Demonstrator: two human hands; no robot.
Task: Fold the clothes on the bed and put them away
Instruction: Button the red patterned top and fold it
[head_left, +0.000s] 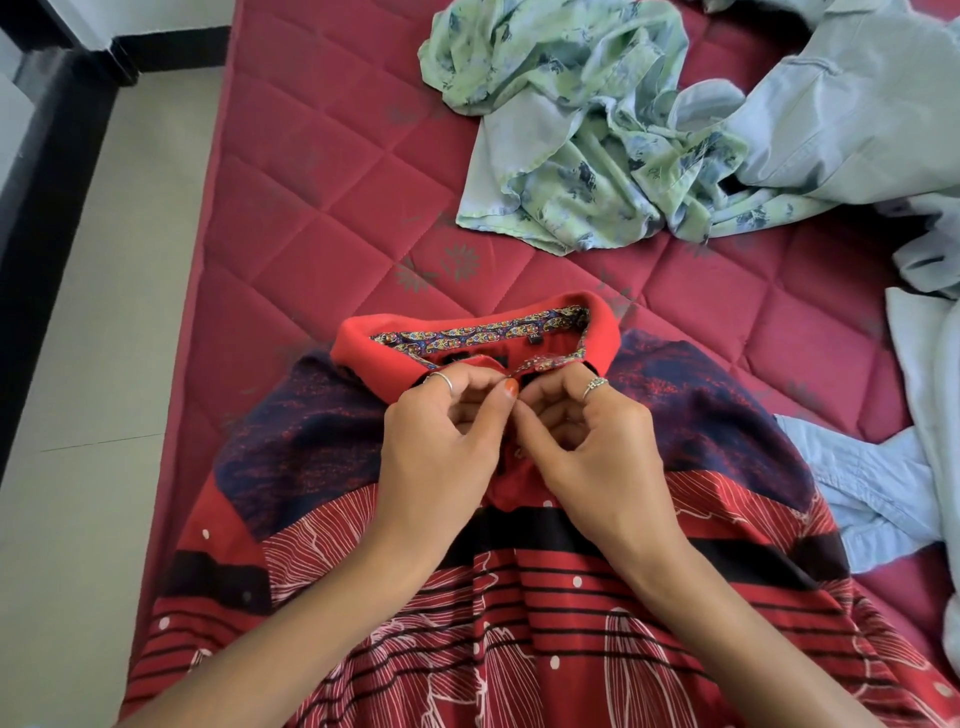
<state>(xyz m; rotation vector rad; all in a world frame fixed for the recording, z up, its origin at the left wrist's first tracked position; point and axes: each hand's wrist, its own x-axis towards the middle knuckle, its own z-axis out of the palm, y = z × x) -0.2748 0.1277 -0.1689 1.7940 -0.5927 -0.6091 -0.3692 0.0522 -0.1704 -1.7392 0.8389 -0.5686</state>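
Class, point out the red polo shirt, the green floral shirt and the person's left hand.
red polo shirt (545, 623), head view, striped front.
green floral shirt (571, 171), head view, crumpled middle.
left hand (441, 452), head view, back of hand.

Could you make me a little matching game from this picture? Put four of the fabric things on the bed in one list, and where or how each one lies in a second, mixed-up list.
Things:
1. red polo shirt
2. green floral shirt
3. pale blue shirt
4. red quilted mattress

Places or states:
A. lies under all the clothes
B. crumpled at the far middle of the bed
C. spread flat nearest the person, placket pinched by the left hand and right hand
D. heaped at the far right corner

Pairs: 1-C, 2-B, 3-D, 4-A
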